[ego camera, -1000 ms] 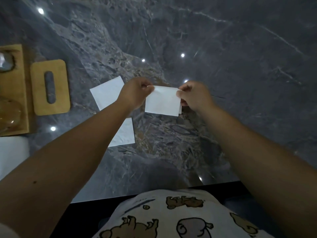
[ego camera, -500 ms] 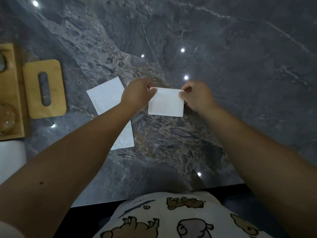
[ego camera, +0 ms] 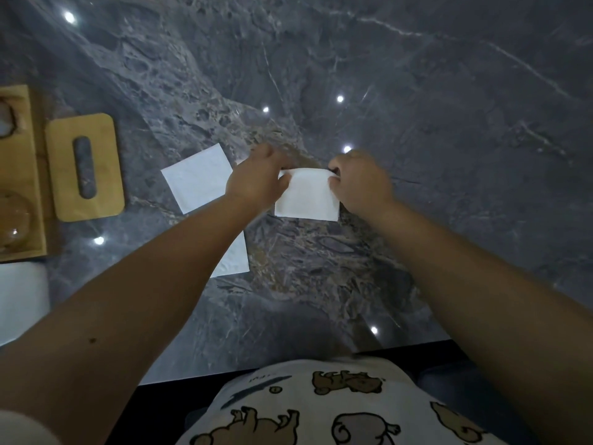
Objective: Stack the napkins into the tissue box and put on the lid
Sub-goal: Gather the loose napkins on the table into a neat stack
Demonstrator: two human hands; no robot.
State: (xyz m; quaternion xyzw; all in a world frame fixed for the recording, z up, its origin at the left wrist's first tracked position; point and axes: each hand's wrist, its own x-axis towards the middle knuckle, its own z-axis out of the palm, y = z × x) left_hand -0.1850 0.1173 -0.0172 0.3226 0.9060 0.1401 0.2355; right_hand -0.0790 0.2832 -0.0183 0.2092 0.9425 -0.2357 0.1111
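Both hands' grip (ego camera: 256, 184) (ego camera: 359, 183) on napkin (ego camera: 308, 197) (top corners)

- a dark grey polished marble tabletop (ego camera: 417, 91) with pale veins and a brownish patch fills the view
- small round ceiling-light reflections (ego camera: 339, 98) dot its glossy surface
- its near edge meets black shadow

Bare forearms (ego camera: 160, 316), white shirt (ego camera: 321, 409) with cartoon animal prints
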